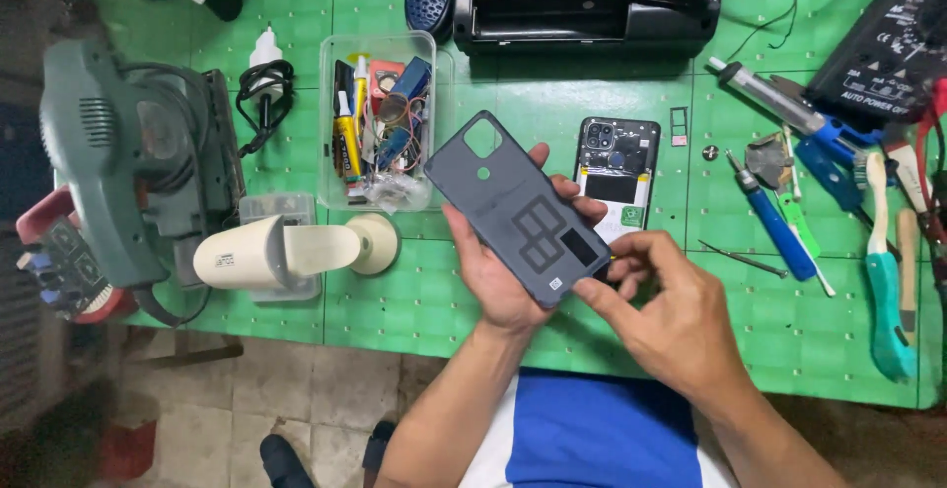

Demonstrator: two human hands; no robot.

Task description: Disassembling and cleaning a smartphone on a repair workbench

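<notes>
Cover: one grey back cover (518, 214), held tilted above the table (769, 330), inner side up, with two cut-outs and dark square markings.
Left hand (498, 266): cradles the cover from below, fingers curled round its far edge.
Right hand (661, 315): fingers pinch the cover's lower right corner.
Phone (617, 174): one, opened, lying flat just behind the cover, partly hidden; a green label at its lower right.
Bin (383, 118): one clear box of mixed small parts, too crowded to count.
Screwdriver (772, 217): one, blue.
Right edge: tools cut off.
</notes>
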